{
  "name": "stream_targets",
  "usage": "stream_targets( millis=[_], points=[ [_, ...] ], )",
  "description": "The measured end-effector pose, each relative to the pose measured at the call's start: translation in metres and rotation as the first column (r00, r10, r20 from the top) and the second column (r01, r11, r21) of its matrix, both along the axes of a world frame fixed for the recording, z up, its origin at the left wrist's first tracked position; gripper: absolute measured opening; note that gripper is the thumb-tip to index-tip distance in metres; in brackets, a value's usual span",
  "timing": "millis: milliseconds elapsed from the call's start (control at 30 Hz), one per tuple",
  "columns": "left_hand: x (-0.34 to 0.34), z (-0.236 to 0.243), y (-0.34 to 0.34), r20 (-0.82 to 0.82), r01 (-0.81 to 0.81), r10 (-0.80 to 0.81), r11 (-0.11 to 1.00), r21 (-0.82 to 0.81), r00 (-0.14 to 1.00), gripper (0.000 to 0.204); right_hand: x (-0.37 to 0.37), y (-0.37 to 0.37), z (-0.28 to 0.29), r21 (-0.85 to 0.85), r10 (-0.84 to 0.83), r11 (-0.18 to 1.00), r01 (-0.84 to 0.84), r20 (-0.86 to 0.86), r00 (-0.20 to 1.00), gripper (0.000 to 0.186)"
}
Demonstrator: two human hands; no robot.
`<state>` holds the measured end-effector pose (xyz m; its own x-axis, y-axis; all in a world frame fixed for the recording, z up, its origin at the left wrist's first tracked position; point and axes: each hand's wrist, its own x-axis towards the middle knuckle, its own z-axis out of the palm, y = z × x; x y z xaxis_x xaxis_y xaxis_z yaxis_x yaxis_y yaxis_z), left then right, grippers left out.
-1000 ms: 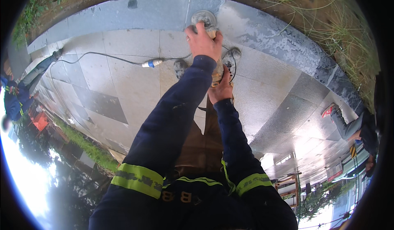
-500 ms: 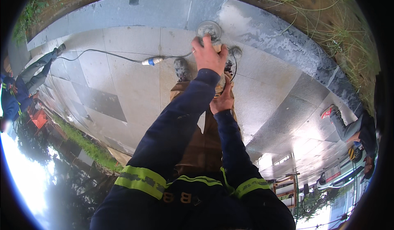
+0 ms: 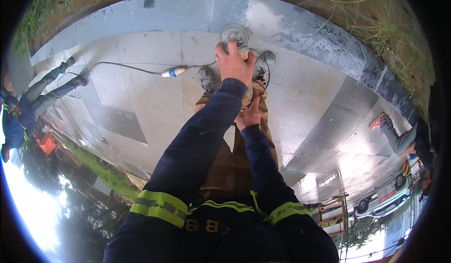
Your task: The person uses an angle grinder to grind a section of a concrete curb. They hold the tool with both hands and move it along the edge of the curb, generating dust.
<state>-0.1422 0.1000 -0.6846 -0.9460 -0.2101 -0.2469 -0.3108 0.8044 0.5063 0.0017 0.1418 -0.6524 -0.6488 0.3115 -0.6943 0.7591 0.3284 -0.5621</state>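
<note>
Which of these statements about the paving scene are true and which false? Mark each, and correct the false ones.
1. The left hand rests on a power tool with a round disc. True.
2. The cable has a blue and white plug connector. True.
3. The ground is bare soil. False: it is grey stone paving.
4. The sleeves have red bands. False: the bands are yellow-green.
</note>
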Motion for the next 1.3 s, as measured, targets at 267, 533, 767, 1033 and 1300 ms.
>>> stream_targets(
  millis=[267,533,767,1033,1300],
  points=[
    [-0.003,0.001,0.007,-0.073,0.091,-0.088,0.995,0.046,0.993,0.06,-0.001,0.001,-0.001,-0.026,-0.098,0.995,0.099,0.045,0.994,0.084],
    [-0.006,0.003,0.013,0.014,0.097,-0.097,0.995,-0.003,0.995,0.06,-0.006,0.001,0.005,-0.002,-0.148,0.989,0.148,0.002,0.989,0.082],
    [-0.003,0.007,0.007,0.048,0.054,-0.053,0.998,-0.018,0.997,0.059,-0.002,-0.005,0.003,-0.046,-0.093,0.994,0.097,0.091,0.992,0.085],
    [0.009,-0.001,0.021,-0.098,0.173,-0.169,0.984,0.032,0.981,0.06,0.012,0.003,-0.002,0.008,-0.16,0.987,0.16,0.009,0.987,0.081],
    [0.024,0.004,0.016,0.12,0.157,-0.158,0.987,0.017,0.98,0.061,0.029,-0.006,0.001,-0.025,-0.193,0.981,0.193,0.0,0.981,0.082]
  ],
)
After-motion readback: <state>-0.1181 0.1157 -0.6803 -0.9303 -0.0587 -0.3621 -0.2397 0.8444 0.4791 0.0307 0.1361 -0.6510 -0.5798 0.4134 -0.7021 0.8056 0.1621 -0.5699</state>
